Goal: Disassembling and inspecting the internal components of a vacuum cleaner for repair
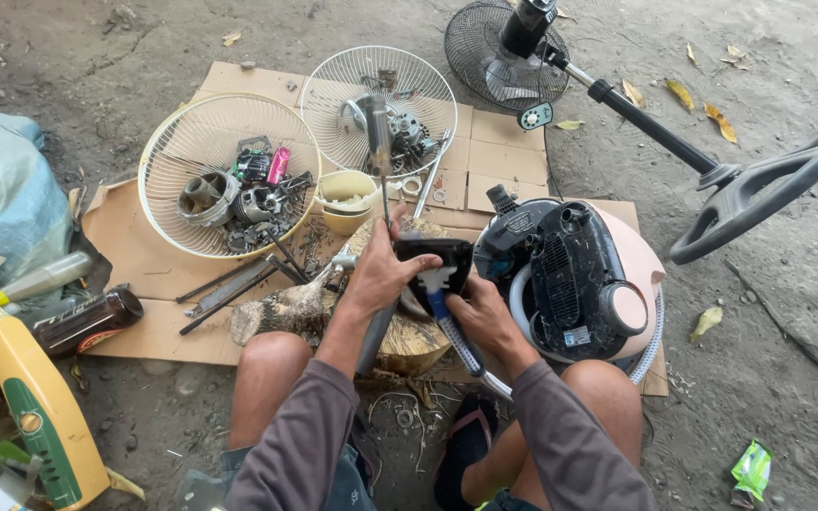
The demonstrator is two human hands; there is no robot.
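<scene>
Black plastic part held over the stump

Black plastic part sits between both hands, above a wooden stump on the cardboard. The left hand is wrapped round its upper edge, fingers closed on it; the right hand grips a blue-handled tool whose tip meets the part's white fitting. The step looks like working at that fitting, so what follows probably calls for a steady brace from the left hand. Just to the right lies a pink-and-black motor housing; two wire fan guards holding loose parts lie beyond.
</scene>
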